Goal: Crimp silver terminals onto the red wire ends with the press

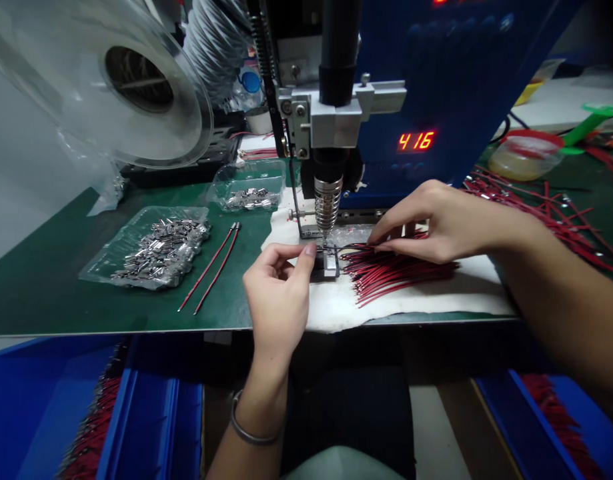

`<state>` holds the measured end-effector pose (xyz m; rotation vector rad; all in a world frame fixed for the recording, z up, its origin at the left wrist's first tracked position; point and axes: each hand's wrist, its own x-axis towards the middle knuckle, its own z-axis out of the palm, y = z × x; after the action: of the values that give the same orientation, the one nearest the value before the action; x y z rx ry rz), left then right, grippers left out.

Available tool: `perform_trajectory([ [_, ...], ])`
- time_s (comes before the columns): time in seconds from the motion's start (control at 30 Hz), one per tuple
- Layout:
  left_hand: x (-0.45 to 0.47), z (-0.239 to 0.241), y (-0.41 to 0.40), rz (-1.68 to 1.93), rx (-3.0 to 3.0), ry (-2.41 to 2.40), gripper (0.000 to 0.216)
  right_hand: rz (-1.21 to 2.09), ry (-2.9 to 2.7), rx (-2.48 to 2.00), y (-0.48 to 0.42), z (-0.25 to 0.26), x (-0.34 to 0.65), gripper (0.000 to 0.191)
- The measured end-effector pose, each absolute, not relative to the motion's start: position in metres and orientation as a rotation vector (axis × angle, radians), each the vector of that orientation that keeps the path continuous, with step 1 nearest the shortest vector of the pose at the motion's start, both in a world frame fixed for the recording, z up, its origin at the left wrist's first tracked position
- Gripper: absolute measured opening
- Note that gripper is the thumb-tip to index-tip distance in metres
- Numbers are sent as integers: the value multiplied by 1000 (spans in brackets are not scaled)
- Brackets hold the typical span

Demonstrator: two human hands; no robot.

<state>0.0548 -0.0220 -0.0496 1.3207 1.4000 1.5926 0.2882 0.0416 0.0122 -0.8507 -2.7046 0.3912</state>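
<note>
My left hand point(280, 293) is closed in a pinch at the small metal fixture point(330, 261) under the soldering head; what its fingertips hold, if anything, is too small to make out. My right hand point(429, 223) pinches a thin dark wire point(356, 247), which runs left toward the fixture. Beneath and in front of my right hand lies a bundle of red and black wires point(396, 277) on a white cloth point(466, 293). Right above the fixture stands the soldering head's spring-wrapped tip point(328, 203). Its exact contact with the wire is hard to see.
To the left are a clear tray of metal connectors point(161, 247), a smaller tray point(251, 193) and two red wires point(211, 270). A blue machine point(446, 80) displays 416. More red wires point(546, 213) lie at right. Blue bins point(151, 413) sit below the table edge.
</note>
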Motion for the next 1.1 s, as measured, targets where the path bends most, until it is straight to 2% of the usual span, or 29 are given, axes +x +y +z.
perform_trajectory([
  [0.5, 56, -48, -23, 1589, 1280, 1400, 19, 438, -2760, -943, 40, 19, 291, 20],
  [1.1, 56, -48, -23, 1596, 1268, 1390, 20, 360, -2699, -784, 39, 10, 283, 15],
])
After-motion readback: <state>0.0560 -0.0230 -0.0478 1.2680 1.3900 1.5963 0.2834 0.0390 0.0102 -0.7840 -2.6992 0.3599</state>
